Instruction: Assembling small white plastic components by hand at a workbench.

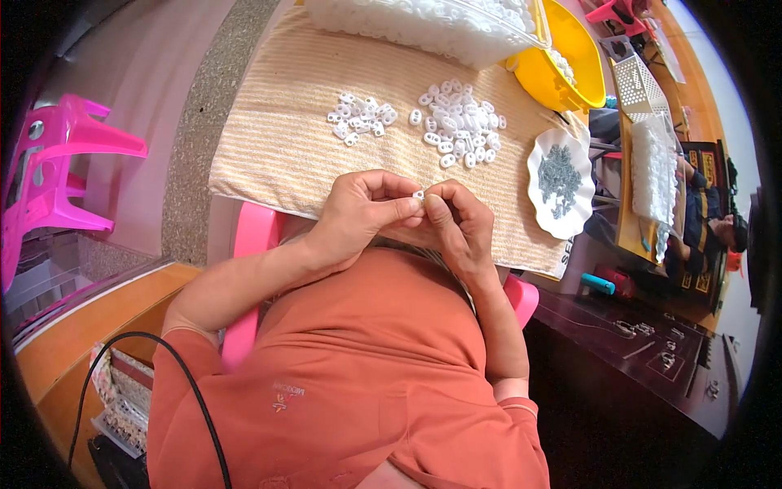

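Both hands are up together at the near edge of the striped beige cloth [277, 155]. The left hand [358, 213] and the right hand [458, 222] meet fingertip to fingertip, pinching one small white plastic piece [418, 196] between thumbs and forefingers, a tight, narrow grip on both sides. The other fingers are curled in. Just beyond the hands, on the cloth, lie two heaps of the same white pieces: a smaller heap [361, 116] to the left and a bigger heap [458, 122] to the right, apart from each other. Right of the hands, a white scalloped dish [539, 167] holds small grey parts [559, 178]. At the far edge sits a clear tub of white pieces [423, 23], with a yellow bowl [582, 57] beside it on the right.
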Motion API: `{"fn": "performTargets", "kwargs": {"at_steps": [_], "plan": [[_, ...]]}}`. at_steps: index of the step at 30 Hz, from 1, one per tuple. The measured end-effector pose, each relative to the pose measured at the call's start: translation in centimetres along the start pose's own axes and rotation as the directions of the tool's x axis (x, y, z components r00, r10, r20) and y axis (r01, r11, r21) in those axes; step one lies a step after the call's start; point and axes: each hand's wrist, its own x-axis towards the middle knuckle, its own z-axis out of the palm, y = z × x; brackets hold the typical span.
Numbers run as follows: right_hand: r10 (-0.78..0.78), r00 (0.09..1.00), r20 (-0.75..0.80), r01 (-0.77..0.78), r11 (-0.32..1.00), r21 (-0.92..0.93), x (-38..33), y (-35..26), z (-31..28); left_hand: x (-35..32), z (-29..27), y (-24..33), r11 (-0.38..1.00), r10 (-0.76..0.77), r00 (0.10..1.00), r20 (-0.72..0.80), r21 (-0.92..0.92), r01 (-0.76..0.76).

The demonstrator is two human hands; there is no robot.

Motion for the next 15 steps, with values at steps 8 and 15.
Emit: {"fn": "performTargets", "kwargs": {"at_steps": [8, 15], "plan": [[-0.029, 1.000, 0.004, 0.029, 0.999, -0.033, 0.00, 0.34, 0.09, 0.03, -0.15, -0.36, 1.000, 0.017, 1.000, 0.007, 0.021, -0.017], [-0.063, 0.998, -0.004, 0.062, 0.996, -0.071, -0.03, 0.47, 0.22, -0.09, -0.08, -0.59, 0.999, 0.042, 0.999, 0.019, -0.009, -0.042]]}}
